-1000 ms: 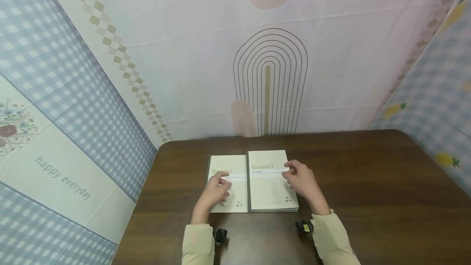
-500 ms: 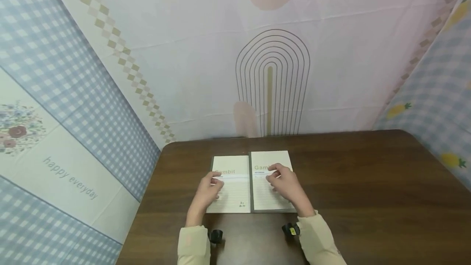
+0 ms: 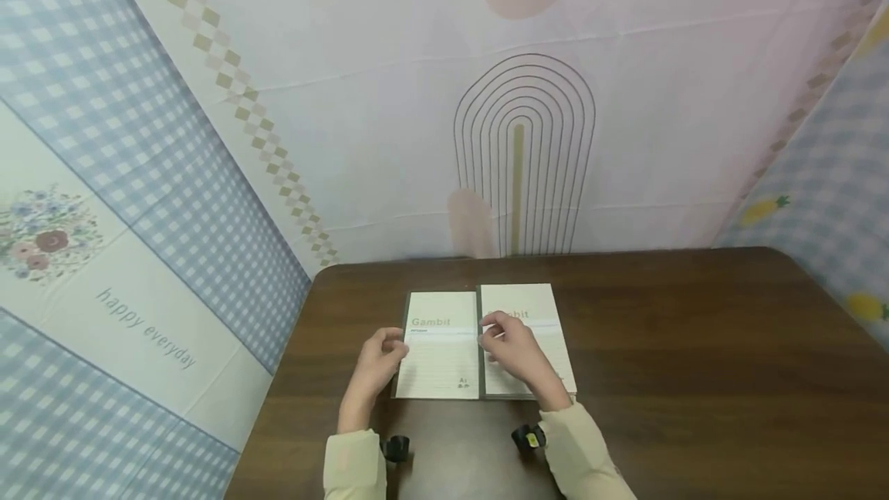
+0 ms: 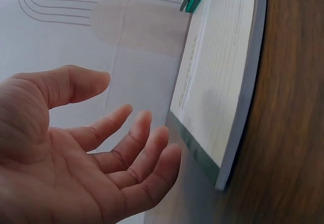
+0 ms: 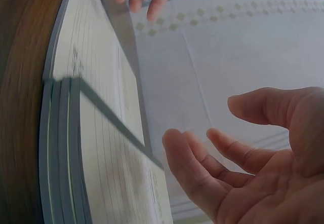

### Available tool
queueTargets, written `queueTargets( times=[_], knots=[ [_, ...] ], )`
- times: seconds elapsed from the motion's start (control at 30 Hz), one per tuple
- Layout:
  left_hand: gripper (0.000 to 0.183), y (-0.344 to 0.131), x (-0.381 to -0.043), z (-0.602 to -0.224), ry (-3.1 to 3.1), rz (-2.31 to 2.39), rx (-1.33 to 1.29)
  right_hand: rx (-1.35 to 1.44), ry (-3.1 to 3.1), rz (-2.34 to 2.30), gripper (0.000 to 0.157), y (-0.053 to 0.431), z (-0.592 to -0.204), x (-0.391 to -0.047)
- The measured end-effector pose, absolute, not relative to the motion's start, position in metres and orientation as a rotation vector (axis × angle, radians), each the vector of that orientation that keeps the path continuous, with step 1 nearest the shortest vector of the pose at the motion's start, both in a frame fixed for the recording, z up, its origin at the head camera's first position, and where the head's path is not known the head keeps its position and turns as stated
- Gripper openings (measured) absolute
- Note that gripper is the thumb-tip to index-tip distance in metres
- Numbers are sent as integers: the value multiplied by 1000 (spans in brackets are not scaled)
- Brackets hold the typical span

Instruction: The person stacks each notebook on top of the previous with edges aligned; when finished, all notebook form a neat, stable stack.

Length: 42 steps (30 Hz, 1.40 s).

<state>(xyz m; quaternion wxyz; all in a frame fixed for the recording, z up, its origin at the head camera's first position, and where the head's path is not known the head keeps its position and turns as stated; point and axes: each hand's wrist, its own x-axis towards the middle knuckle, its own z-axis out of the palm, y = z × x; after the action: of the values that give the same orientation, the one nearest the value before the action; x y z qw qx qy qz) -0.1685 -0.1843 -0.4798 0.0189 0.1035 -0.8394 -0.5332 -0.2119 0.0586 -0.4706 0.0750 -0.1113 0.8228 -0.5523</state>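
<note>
A cream notebook (image 3: 441,369) with a dark spine and "Gambit" on its cover lies flat on the table. To its right, against it, is a stack of several matching notebooks (image 3: 552,338), whose layered edges (image 5: 61,158) show in the right wrist view. At the single notebook's left edge hovers my left hand (image 3: 376,365), fingers loosely bent and the thumb apart, holding nothing. My right hand (image 3: 517,349) is over the stack near its spine, likewise relaxed and holding nothing. It hides part of the top cover's lettering.
Both lie on a dark brown wooden table (image 3: 681,346). Behind it hangs a pale cloth (image 3: 375,153) with a line-drawn arch. Blue checked cloth (image 3: 160,160) covers the left side, and another checked cloth (image 3: 826,184) the right.
Both hands have moved left. The right one went from the stack's right edge to near its spine; the left one slid from over the single notebook to its left edge. The notebooks stay in place.
</note>
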Motion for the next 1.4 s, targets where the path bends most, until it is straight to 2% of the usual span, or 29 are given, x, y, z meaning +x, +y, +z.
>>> queueTargets(
  times=[0.27,0.87,1.4],
  knots=[
    [43,-185,-167,-479,-2636,-1625,344,-369,2473,-1602,34,46,-470,-206],
    [46,-193,-164,-482,-2733,-1564,407,-564,2485,-1425,58,12,-474,-178],
    [47,-186,-169,-486,-2620,-1570,576,-582,2505,-1299,62,-3,-476,-169]
  ],
)
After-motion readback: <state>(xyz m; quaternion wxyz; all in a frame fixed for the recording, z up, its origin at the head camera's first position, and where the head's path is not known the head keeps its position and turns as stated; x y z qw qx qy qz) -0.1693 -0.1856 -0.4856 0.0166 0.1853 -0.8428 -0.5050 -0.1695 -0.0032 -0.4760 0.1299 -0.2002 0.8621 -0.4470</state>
